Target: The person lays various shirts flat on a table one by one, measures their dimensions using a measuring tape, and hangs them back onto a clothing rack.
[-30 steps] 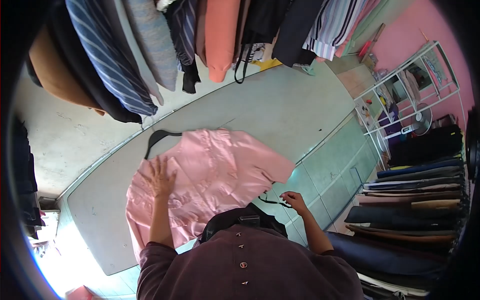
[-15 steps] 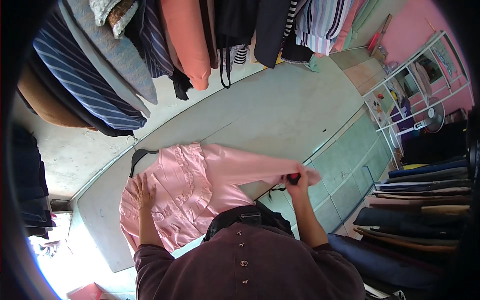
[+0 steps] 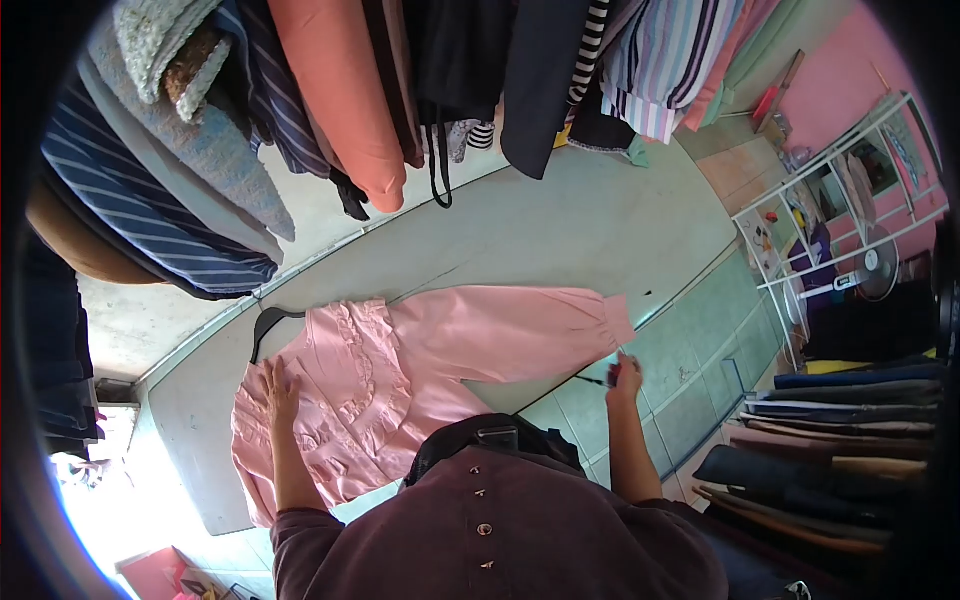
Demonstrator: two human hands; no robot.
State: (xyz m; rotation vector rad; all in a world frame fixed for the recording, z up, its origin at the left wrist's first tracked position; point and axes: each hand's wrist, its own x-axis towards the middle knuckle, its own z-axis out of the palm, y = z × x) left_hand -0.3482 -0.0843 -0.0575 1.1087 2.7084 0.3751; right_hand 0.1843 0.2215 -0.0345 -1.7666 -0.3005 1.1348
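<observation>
A pink blouse (image 3: 480, 330) with ruffled trim lies spread over a grey tabletop (image 3: 560, 225), a black hanger (image 3: 268, 325) in its neck. My left hand (image 3: 282, 395) rests flat on the blouse near the shoulder, fingers stretched out. One sleeve reaches out to the right, its gathered cuff (image 3: 617, 320) near the table's edge. Just below that cuff, my right hand (image 3: 628, 376) is closed around a small black-and-red tool (image 3: 612, 376) whose thin dark end points left; its exact kind I cannot tell.
Hanging clothes (image 3: 340, 110) line the far side above the table. At right stand a white metal rack (image 3: 800, 215), a fan (image 3: 872, 268) and stacks of folded garments (image 3: 830, 440). Green floor tiles (image 3: 690, 340) show past the table edge.
My right hand has let go of the sleeve's end and moved slightly right, keeping the tool. The sleeve now lies flatter and wider. My left hand stays on the blouse.
</observation>
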